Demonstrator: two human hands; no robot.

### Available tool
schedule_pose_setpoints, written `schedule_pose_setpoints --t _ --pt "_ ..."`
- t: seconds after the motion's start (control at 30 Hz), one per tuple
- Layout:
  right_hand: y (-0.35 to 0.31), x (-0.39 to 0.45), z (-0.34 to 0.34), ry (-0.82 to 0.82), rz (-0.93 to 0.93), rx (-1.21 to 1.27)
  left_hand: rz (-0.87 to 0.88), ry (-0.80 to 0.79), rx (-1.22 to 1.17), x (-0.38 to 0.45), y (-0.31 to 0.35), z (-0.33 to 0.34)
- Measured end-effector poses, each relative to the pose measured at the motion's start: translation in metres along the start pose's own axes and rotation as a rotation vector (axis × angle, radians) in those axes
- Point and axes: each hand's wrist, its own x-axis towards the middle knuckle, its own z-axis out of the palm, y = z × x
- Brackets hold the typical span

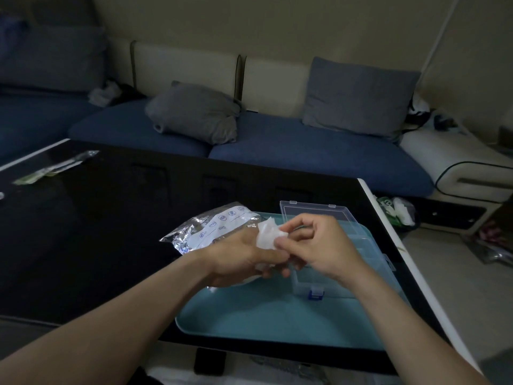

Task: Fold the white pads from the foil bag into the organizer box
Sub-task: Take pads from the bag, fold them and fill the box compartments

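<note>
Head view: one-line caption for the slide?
Both hands, left and right, pinch a white pad above the teal tray, between foil bag and open organizer box.

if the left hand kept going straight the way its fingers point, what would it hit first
Probably the clear organizer box: the left hand, holding the white pad, points right toward it. The right hand hangs just above that line, and depth is unclear.

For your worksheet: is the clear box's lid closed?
No, the lid stands open behind the clear box on the tray.
</note>
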Motion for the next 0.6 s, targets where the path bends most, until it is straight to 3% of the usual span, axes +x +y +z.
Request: schedule_pose_setpoints --t 0.2,0.3,0.6 --pt "0.0088 0.0075 -0.0102 0.077 -0.185 -0.261 -0.034 0.073 0.098 -0.0006 0.0002 -0.0013" --pt "0.0104 0.0071 -0.0060 0.012 -0.230 -0.338 -0.025 0.028 0.194 0.0001 -0.0039 -0.0046" --pt "0.0032 0.0049 -0.0043 0.072 -0.160 -0.032 -0.032 -0.029 0.223 -0.0013 -0.0039 -0.0016"
